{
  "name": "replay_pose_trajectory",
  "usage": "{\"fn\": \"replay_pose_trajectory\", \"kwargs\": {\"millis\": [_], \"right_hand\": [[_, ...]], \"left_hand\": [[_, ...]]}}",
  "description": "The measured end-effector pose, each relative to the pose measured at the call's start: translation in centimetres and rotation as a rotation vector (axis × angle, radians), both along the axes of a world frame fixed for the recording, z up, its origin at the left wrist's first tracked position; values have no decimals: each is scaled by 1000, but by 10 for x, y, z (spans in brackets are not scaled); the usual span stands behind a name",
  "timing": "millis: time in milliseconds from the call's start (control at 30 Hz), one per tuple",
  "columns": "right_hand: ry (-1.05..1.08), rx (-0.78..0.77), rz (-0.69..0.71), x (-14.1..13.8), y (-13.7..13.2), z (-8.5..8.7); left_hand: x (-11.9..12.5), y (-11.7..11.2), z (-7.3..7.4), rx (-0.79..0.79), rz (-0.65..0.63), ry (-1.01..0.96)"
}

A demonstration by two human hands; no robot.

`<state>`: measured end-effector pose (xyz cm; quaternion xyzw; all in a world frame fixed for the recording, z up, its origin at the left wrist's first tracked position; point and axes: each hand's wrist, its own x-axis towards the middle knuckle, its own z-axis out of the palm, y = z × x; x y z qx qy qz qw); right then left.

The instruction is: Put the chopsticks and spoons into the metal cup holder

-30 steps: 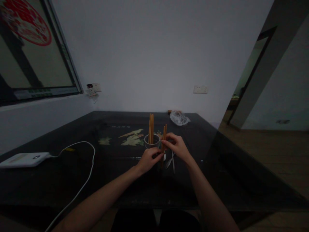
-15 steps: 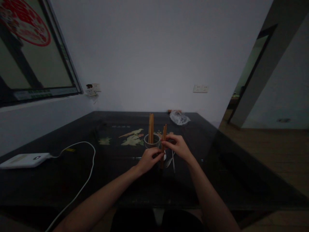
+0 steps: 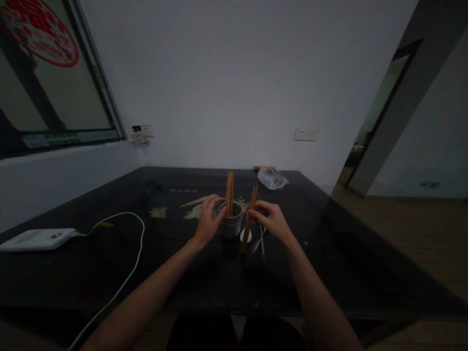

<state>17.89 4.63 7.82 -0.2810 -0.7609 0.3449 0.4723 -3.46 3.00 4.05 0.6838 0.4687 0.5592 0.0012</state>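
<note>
A metal cup (image 3: 231, 227) stands on the dark table, with a bundle of wooden chopsticks (image 3: 229, 192) upright inside it. My left hand (image 3: 209, 222) is at the cup's left rim, thumb and fingers apart; whether it touches the rim is unclear. To the right of the cup, my right hand (image 3: 271, 219) pinches a second bunch of chopsticks (image 3: 247, 229), tilted slightly and held near mid-length. Below the right hand lie a white-looking spoon (image 3: 245, 236), a metal utensil (image 3: 256, 246) and a thin metal handle (image 3: 262, 248), partly hidden by the held chopsticks and fingers.
A white power bank (image 3: 38, 240) with a white cable (image 3: 141, 243) lies on the left of the table (image 3: 175, 292). A crumpled clear plastic bag (image 3: 272, 179) is at the back, against the wall. Wall sockets (image 3: 305, 134) are above the table.
My left hand has let go of the bunch of chopsticks and moved left and up to the cup, its fingers spreading. The right hand keeps hold of the bunch, which tilts a little more.
</note>
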Motion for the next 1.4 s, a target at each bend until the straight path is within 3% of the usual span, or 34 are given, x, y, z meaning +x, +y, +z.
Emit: {"fn": "replay_pose_trajectory", "kwargs": {"millis": [100,233,367,533,667,867,967,1167,1400], "right_hand": [[-5,5,-21,1,2,-2],[25,-14,-37,1,4,-4],[76,-15,-28,2,1,2],[154,-17,-95,9,-9,26],[262,76,-174,13,-16,55],[305,210,-229,-9,-5,86],[184,214,-235,-26,19,81],[-24,62,-300,-48,74,47],[-267,7,-385,-59,97,24]], "left_hand": [[-4,16,-15,-118,-46,-117],[-3,30,-35,-321,-203,-258],[1,29,-39,-415,-355,-326],[3,26,-37,-432,-405,-355],[2,28,-38,-468,-437,-432],[3,27,-35,-497,-395,-444],[4,27,-34,-492,-435,-449],[4,28,-33,-499,-452,-444],[2,29,-35,-496,-472,-445]]}}
